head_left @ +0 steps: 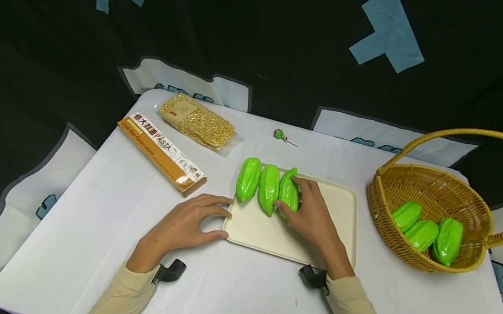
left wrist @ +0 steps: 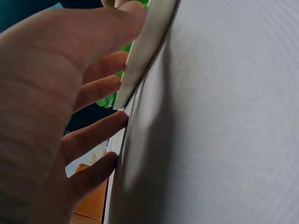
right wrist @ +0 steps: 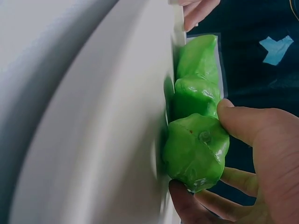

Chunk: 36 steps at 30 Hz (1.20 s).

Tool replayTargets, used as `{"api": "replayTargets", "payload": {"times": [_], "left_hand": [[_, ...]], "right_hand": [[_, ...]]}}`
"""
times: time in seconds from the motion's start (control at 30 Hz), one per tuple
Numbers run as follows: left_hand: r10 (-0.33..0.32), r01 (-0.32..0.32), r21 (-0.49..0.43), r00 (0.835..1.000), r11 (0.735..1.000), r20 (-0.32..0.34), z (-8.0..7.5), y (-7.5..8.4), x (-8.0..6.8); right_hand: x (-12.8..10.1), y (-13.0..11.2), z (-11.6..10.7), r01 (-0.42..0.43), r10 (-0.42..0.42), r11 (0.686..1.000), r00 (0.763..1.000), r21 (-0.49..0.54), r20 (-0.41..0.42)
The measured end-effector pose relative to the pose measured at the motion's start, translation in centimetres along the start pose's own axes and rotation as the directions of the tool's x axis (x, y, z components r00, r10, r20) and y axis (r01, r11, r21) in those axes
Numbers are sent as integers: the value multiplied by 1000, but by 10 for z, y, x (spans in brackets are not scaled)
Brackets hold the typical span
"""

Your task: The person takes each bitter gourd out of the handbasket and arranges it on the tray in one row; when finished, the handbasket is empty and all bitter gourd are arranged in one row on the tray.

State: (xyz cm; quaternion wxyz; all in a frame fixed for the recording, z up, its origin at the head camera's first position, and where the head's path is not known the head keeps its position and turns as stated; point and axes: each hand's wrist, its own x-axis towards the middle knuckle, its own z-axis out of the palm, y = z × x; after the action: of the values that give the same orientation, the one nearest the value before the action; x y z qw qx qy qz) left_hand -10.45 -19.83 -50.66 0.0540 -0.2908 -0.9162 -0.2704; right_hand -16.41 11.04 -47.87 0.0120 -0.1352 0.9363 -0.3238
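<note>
A cream tray lies in the middle of the white table. Three green ridged gourds lie side by side on its left part. My right hand grips the rightmost gourd, thumb on one side and fingers on the other. In the right wrist view that gourd rests on the tray beside the middle gourd. The left gourd and middle gourd lie free. My left hand rests on the table, with thumb and fingers touching the tray's left rim.
A wicker basket with a tall handle stands at the right, holding three more green gourds. At the back left lie an orange pasta box and a bag of corn kernels. A lollipop lies behind the tray.
</note>
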Motion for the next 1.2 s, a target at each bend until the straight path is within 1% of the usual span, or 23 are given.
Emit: {"api": "replayTargets", "payload": {"times": [0.33,0.5,0.67,0.83,1.0,1.2], "left_hand": [[-1,1,4,1000,1000,4,-1,0,0],[-1,1,-1,1000,1000,-3,-1,1,0],[-5,5,-3,1000,1000,1,-1,1,0],[6,-6,1,1000,1000,-4,-1,1,0],[15,-15,1,1000,1000,-9,0,1,0],[14,-14,-5,1000,1000,-6,0,1,1]], "right_hand": [[-3,2,-1,5,-5,1000,1000,5,-5],[-8,6,-9,38,-37,999,999,23,-24],[-15,11,-20,40,-38,998,998,45,-49],[-23,17,-33,58,-53,998,991,37,-119],[-30,22,-48,96,-94,995,975,4,-203],[-36,31,-66,130,-126,992,954,-5,-272]]}}
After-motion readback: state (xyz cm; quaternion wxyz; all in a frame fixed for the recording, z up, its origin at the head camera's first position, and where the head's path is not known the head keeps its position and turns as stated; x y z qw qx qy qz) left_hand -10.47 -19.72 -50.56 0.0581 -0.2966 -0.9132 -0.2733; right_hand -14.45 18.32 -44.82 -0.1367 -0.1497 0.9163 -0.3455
